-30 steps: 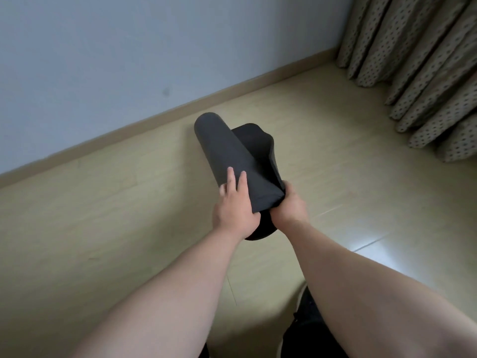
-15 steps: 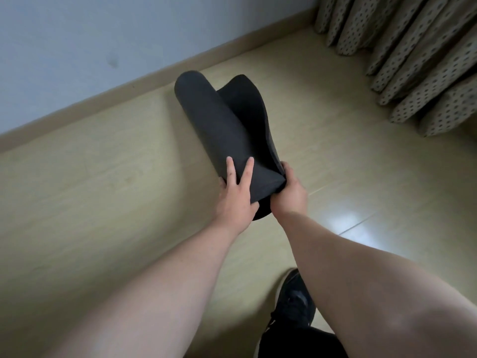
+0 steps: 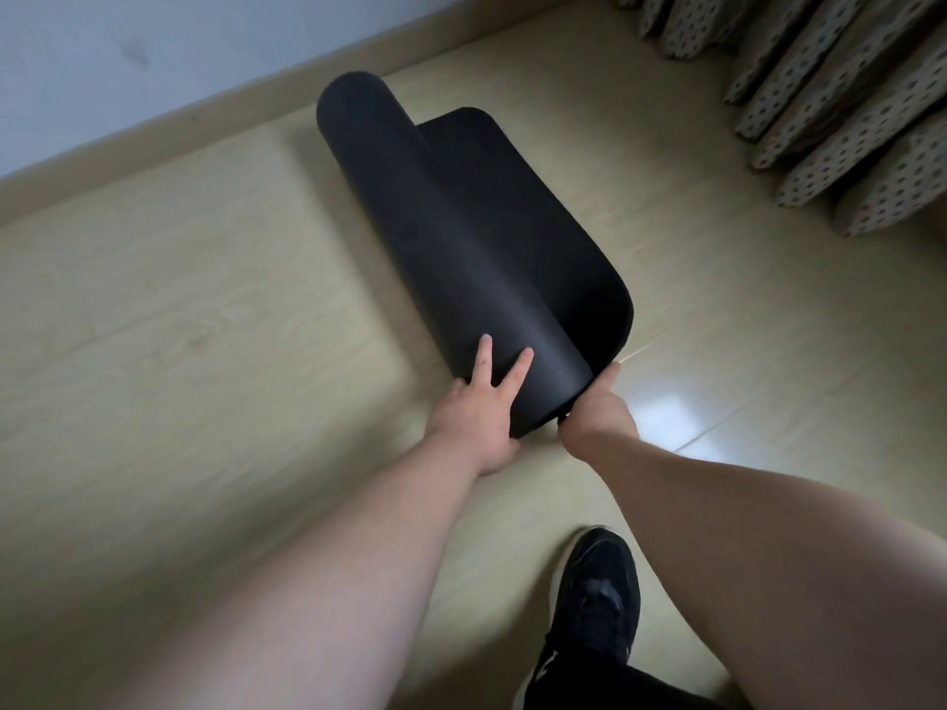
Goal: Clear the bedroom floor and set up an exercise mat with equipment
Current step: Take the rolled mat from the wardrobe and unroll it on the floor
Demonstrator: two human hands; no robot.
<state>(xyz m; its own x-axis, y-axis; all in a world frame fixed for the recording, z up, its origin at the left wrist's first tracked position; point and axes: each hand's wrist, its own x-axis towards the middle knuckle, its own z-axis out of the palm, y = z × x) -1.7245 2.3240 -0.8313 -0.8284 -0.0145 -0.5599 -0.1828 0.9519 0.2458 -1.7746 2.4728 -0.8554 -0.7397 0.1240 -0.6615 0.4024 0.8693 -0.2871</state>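
A black mat [image 3: 461, 238], mostly rolled, lies on the pale wood floor [image 3: 179, 310], its roll running from near the baseboard [image 3: 153, 125] toward the person. A loose flap of the mat spreads flat on the floor to the right of the roll, its rounded corner close to the right hand.

The left hand [image 3: 474, 417] rests on the near end of the roll. Two fingers [image 3: 484, 358] lie straight and spread on top of the roll, while the palm and the other fingers wrap the left side of its end, so the hand grips the mat loosely rather than closing fully.

The right hand [image 3: 597, 409] is at the right side of the same end, where the flap leaves the roll. Its fingers are tucked beneath the mat's edge and out of sight, so I cannot tell how tightly they close, though the hand touches the mat.

Both bare forearms reach in from the bottom of the view. A black shoe [image 3: 594, 602] stands on the floor below the right forearm. Dotted curtains [image 3: 845, 105] hang to the floor at the upper right, well apart from the mat. A pale wall [image 3: 128, 43] rises above the baseboard.
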